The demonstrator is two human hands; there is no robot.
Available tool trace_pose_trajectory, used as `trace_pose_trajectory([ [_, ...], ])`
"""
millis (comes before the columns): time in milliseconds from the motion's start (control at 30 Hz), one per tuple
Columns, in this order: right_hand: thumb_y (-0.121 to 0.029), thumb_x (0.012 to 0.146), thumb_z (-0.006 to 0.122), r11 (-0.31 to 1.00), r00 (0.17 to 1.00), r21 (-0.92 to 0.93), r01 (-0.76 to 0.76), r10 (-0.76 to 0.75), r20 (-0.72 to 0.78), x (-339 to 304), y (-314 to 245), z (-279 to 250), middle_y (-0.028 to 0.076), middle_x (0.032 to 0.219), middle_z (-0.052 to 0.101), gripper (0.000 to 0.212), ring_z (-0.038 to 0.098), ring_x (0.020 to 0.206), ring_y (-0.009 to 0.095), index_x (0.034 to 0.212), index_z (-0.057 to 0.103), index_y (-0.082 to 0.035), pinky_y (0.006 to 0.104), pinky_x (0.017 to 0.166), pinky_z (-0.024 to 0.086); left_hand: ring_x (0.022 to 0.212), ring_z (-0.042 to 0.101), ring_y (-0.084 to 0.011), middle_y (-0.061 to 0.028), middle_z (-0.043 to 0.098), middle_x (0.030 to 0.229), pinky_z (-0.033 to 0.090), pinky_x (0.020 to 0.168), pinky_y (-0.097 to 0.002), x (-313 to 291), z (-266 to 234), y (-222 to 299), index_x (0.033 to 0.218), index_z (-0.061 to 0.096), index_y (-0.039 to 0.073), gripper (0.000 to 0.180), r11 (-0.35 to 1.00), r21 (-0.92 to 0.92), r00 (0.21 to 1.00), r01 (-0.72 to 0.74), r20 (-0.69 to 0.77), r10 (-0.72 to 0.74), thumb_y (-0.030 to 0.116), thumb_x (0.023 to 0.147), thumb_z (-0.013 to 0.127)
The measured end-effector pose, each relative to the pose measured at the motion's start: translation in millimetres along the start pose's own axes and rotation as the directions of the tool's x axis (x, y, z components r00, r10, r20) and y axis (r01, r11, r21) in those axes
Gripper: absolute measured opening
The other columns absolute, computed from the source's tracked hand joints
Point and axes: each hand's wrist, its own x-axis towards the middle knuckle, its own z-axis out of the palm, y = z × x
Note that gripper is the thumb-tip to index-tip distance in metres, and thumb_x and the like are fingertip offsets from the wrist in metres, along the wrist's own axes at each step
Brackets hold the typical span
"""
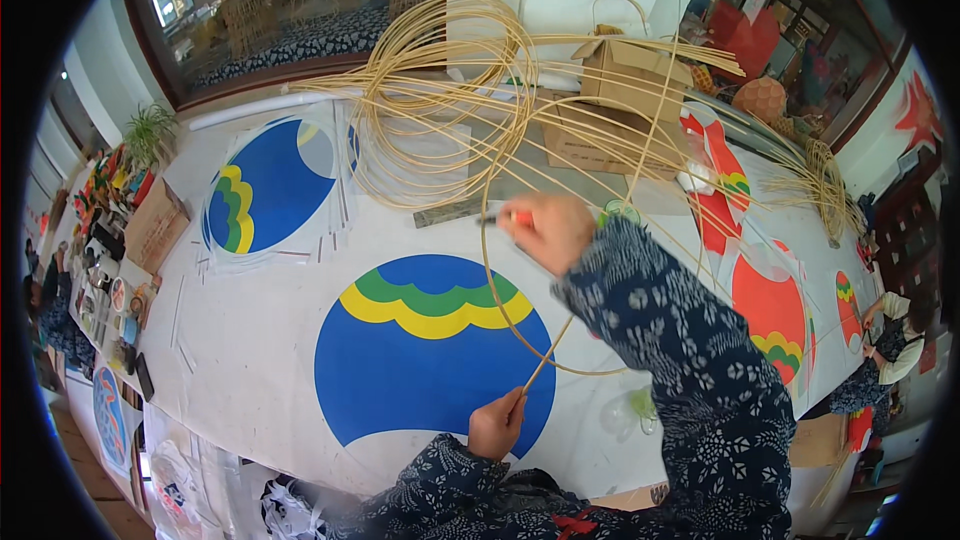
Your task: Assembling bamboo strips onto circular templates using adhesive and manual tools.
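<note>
My left hand [497,425] is closed around a thin bamboo strip [543,365], above the lower edge of a blue paper shape. The strip runs up and to the right, passing behind my right forearm. My right hand [552,230] is raised over the table, closed on a small red-handled tool [521,219] with a dark tip; its exact kind is unclear. Beside that tip, a curved bamboo strip passes down in a wide arc. Beneath both hands lies the blue shape [410,380], rounded, with green and yellow scalloped bands. A flat grey strip [450,212] rests beyond it.
A large coil of bamboo strips [440,90] and a cardboard box [610,130] occupy the far side. Stacked blue shapes [270,190] lie left, red ones [765,305] right. Clear plastic cups [625,415] stand near my right forearm. A person [890,350] is at the right edge.
</note>
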Motion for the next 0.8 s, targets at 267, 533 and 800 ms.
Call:
trace_pose_trajectory([
  [267, -0.035, 0.080, 0.057, 0.884, 0.980, -0.436, -0.169, 0.104, -0.169, 97.0, 75.6, -41.6, 0.015, 0.072, 0.062, 0.028, 0.061, 0.067, 0.030, 0.084, 0.066, -0.009, 0.0377, 0.064, 0.048, 0.057, 0.058, -0.0309, -0.0158, 0.058, 0.066, 0.045, 0.049, -0.0360, -1.4, 8.6, -5.0, 0.097, 0.061, 0.003, 0.017, 0.990, 0.090, 0.994, -0.112, -0.008, 0.113, 0.010, 0.081, 0.060],
  [533, -0.030, 0.071, 0.063, 0.971, 0.915, -0.237, -0.036, 0.127, 0.382, 57.8, -4.0, 3.4, 0.010, 0.063, 0.061, 0.017, 0.060, 0.060, 0.027, 0.073, 0.067, -0.014, 0.0362, 0.056, 0.047, 0.048, 0.055, -0.0214, -0.0104, 0.054, 0.059, 0.042, 0.046, -0.0299, 3.9, 7.7, -9.1, 0.099, 0.059, 0.002, 0.016, 0.983, 0.112, 0.988, -0.142, -0.041, 0.148, 0.008, 0.084, 0.056],
  [800, -0.029, 0.074, 0.056, 0.978, 0.793, -0.139, 0.154, -0.039, 0.608, -22.6, -32.0, 31.8, 0.017, 0.061, 0.057, 0.027, 0.058, 0.060, 0.036, 0.065, 0.062, -0.005, 0.0449, 0.057, 0.045, 0.048, 0.055, -0.0178, -0.0097, 0.056, 0.060, 0.043, 0.046, -0.0283, 2.5, 6.2, -13.2, 0.102, 0.060, 0.001, 0.019, 0.989, 0.106, 0.994, -0.107, 0.002, 0.107, 0.008, 0.085, 0.055],
])
